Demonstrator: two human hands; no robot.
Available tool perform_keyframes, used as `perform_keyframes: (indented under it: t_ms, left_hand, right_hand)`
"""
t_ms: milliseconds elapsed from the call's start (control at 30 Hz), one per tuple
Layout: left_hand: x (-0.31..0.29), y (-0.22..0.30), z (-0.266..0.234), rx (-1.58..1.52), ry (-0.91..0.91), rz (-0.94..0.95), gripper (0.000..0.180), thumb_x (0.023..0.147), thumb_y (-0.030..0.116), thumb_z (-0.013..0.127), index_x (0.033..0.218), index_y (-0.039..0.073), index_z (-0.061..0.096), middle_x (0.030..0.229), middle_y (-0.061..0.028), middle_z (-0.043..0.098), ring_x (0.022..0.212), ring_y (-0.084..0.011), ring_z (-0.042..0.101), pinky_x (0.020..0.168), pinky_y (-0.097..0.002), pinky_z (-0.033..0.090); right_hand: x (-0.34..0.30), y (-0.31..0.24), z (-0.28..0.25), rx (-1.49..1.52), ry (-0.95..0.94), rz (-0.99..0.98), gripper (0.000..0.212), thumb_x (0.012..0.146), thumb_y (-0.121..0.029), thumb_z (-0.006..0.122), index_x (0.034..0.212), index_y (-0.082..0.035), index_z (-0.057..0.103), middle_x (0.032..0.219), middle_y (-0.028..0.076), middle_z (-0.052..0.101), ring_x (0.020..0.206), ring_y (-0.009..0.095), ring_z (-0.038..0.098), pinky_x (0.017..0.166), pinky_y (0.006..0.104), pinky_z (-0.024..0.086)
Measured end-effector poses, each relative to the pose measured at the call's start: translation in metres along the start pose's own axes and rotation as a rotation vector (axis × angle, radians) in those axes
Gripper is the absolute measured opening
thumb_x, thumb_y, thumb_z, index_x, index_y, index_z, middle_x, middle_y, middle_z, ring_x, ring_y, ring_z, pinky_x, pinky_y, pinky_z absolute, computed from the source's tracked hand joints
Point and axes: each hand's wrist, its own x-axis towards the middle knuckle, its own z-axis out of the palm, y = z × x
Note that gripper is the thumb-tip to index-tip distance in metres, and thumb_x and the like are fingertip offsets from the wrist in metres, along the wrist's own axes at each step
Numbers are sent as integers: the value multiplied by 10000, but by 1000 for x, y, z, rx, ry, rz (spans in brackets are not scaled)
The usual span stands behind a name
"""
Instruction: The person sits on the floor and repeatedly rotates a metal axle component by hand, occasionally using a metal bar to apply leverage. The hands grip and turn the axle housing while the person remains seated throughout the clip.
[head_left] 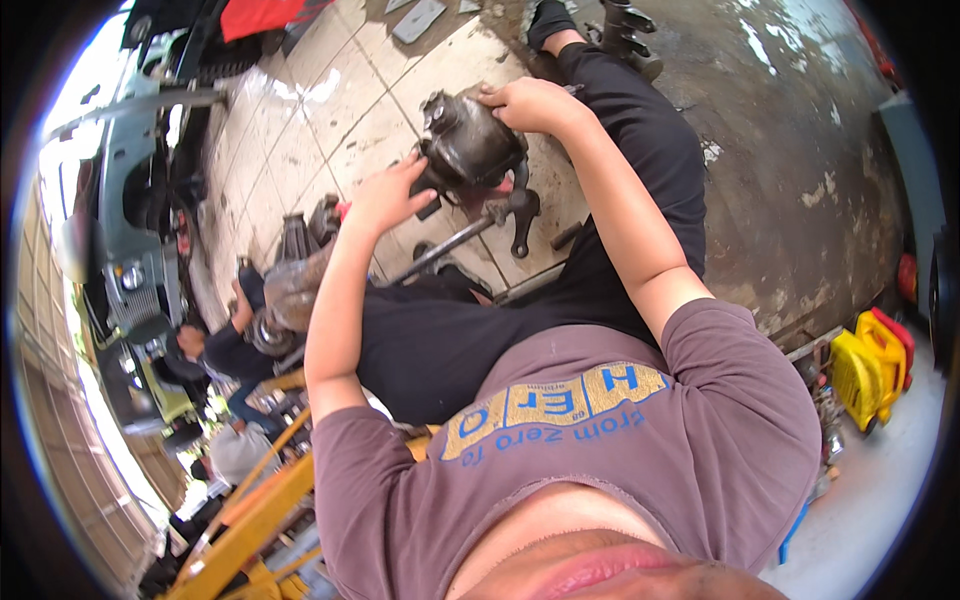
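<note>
A dark, greasy cast-metal housing stands on the tiled floor between my legs. My right hand is on its upper right side, fingers bent over the edge. At the housing's left side, my left hand has its fingers spread, the tips against or very close to the metal; I cannot tell which. Just below sits a metal lever arm with a rounded, holed end. A long metal rod slants from near it down to the left. Something red shows under the housing.
Further left lie other greasy metal parts, near a crouching person in dark clothes. Vehicles line the far left. A yellow frame runs at lower left; yellow and red containers stand at right. A toothed metal part lies by my foot.
</note>
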Motion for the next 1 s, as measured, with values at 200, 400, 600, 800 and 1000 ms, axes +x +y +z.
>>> perform_keyframes:
  t_ms: [200,400,600,800,1000]
  left_hand:
    - [-35,12,-10,-42,-61,-96,755,1027,510,719,1663,146,538,1752,-143,480,1495,-378,585,1214,-480,506]
    - [-62,12,18,-238,-74,-99,749,1050,505,715,1661,107,542,1719,-176,518,1534,-359,553,1263,-460,456]
    - [-78,0,26,-260,-176,-202,864,985,636,731,1689,179,528,1617,-170,631,1487,-363,599,1237,-478,478]
    - [-99,-21,30,-279,-109,-267,874,968,651,746,1684,194,540,1637,-157,618,1499,-367,589,1244,-478,464]
    - [-130,-21,28,-267,-49,-239,868,973,660,725,1683,196,542,1632,-168,619,1496,-373,588,1253,-482,453]
  right_hand:
    - [-3,0,-29,13,-285,-157,455,980,-258,608,1394,-279,798,1394,128,767,1181,408,753,1068,467,583]
    - [-7,47,29,-130,-53,335,481,1030,-304,616,1495,-247,725,1416,246,725,1324,444,688,1135,492,547]
    - [-21,31,29,327,307,-44,441,1090,-163,637,1512,-42,679,1609,198,628,1517,335,588,1250,376,447]
    - [-34,27,61,215,101,263,509,1118,-291,618,1570,-58,639,1590,232,643,1502,377,598,1226,419,454]
    - [-54,29,65,344,303,146,518,1132,-252,602,1616,-69,595,1614,232,622,1519,370,581,1242,425,438]
